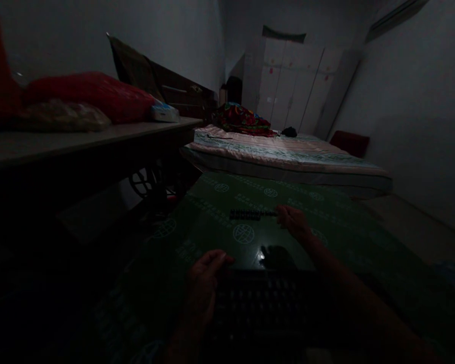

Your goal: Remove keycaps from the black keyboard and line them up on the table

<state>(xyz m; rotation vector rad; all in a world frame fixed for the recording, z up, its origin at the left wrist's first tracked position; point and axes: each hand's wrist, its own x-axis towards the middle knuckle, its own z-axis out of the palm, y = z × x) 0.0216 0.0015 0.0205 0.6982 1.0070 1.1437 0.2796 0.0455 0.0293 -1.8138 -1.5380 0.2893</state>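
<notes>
The scene is dim. A black keyboard (261, 303) lies on the near part of a green tabletop (212, 217) printed with pale globes and writing. Beyond it, small dark keycaps (245, 215) stand in a short block, with a thinner row trailing off to the right. At the right end of that row, my right hand (293, 221) has its fingers pinched on what looks like a keycap. My left hand (205, 278) is beside the keyboard's far left corner, thumb and fingers drawn together; anything between them is too dark to make out.
A bed (288, 151) with a red patterned blanket (242, 119) adjoins the far table edge. To the left, a shelf-like surface (129, 134) carries a red bag (94, 93) and a small box (165, 112). A pale wardrobe (291, 86) stands at the back.
</notes>
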